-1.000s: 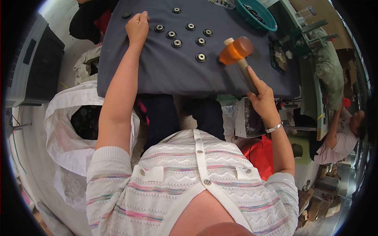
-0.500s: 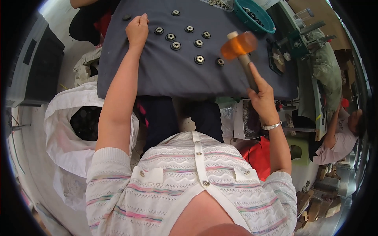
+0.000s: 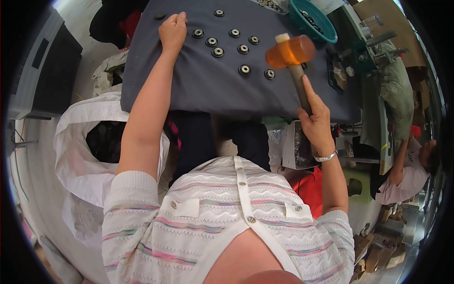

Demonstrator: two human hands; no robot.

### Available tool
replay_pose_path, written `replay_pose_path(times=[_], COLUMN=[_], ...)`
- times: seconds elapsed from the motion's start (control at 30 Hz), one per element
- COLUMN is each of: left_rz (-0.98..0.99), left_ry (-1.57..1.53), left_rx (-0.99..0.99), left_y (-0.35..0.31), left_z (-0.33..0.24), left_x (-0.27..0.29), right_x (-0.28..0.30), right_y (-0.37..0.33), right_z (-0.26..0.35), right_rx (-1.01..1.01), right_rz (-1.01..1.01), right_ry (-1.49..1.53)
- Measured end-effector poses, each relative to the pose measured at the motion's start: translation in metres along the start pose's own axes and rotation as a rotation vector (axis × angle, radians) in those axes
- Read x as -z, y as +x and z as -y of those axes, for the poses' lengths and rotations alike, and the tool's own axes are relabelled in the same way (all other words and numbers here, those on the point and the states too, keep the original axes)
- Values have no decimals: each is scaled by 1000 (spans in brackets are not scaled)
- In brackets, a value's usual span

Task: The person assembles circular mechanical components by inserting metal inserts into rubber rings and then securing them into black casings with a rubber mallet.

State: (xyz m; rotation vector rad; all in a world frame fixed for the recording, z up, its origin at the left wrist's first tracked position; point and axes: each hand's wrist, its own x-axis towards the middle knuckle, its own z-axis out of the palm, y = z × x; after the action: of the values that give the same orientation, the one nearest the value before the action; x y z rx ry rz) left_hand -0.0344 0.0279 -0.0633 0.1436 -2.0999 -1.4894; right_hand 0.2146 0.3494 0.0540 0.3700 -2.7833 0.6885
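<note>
The person's hands are well apart. The right hand (image 3: 316,118) is wrapped around the handle of a mallet (image 3: 290,51) with an amber head, its index finger stretched along the wood. From here the head shows against the cloth, but I can't tell how high it is above it. The left hand (image 3: 173,32) is at the far left of the table, its fingers curled in; I can't tell whether anything is inside.

Between the hands lie the black-rimmed round parts (image 3: 217,52) with metal centres, scattered on the grey cloth (image 3: 198,90). The closest to the left hand sits just to its right, not touching; another lies just below the mallet head, and one beside the handle is partly hidden by the mallet. A dark disc (image 3: 160,15) rests just left of the left hand.

Farther out, a teal basket (image 3: 297,23) of small parts stands at the far right, with a green clamp-like device (image 3: 360,56) nearer. A white sack (image 3: 85,161) holding dark pieces sits to the person's left.
</note>
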Motion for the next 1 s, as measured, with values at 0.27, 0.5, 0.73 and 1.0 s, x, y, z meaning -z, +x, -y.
replay_pose_path(times=[0.27,0.5,0.73,1.0], left_rz=[-13,8,-1,45], left_ry=[-18,-7,-2,-10], left_rx=[-21,5,-10,8], left_y=[3,-2,5,11], left_z=[-3,-1,3,17], left_x=[-4,1,-4,-4], right_x=[-45,-7,-21,-25], right_y=[8,21,-10,-20], right_z=[13,13,-22,-20], right_rx=[72,102,-108,-110], right_rz=[187,-24,94,108], right_ry=[-282,23,-112,-208])
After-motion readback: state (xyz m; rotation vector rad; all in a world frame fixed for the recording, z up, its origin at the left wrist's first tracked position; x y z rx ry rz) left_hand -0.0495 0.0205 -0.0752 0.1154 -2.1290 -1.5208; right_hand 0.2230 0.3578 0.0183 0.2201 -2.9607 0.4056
